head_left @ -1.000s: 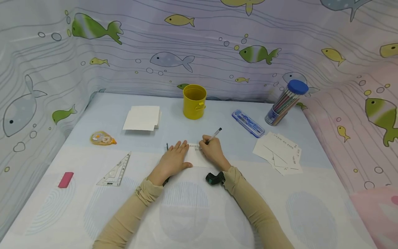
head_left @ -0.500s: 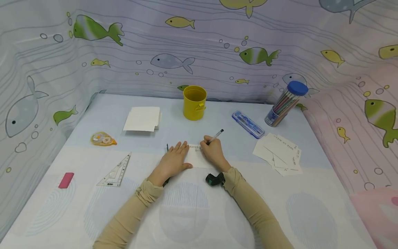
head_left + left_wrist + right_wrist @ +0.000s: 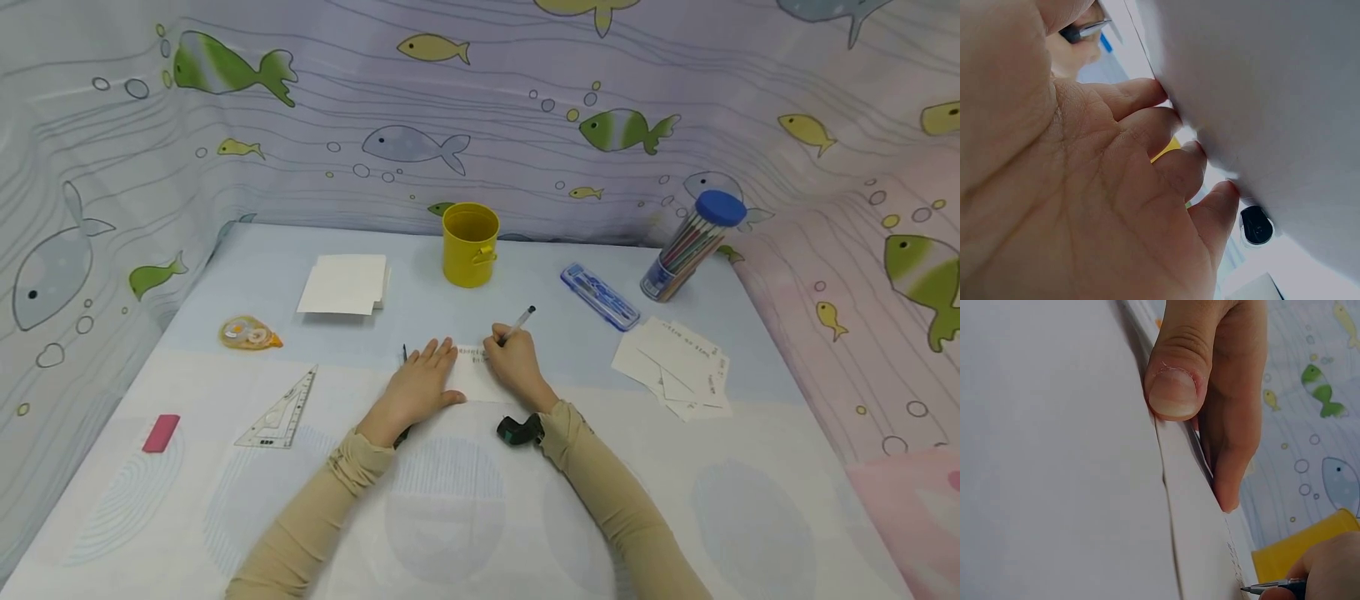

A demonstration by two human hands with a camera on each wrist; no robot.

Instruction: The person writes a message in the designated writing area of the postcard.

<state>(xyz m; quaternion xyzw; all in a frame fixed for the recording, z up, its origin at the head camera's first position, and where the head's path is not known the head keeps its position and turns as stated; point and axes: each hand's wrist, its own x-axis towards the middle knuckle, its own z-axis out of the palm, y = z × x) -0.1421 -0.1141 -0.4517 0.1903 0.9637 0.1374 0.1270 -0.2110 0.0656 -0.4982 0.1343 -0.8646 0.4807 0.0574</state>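
Thin white paper card [image 3: 474, 379], light and easily creased, lies mid-tabletop [image 3: 465, 517] where we flatten its left edge under our outspread left hand [image 3: 417, 387] while our right hand [image 3: 513, 365] pinches the slim black pen [image 3: 517, 323].

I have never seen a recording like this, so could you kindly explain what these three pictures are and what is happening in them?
There is no machine here: a person works at a table wearing three cameras. The wide picture comes from the head camera, looking down at both hands. The two close-ups come from cameras strapped to each wrist, so they show mostly palm and fingers.

The left hand lies flat, pressing a small white card to the table. The right hand grips a pen with its tip on that card, which already bears some writing.

Around them lie a yellow cup, a stack of blank cards, written cards, a tube of coloured pencils, a blue case, a set square, a pink eraser and a correction tape.
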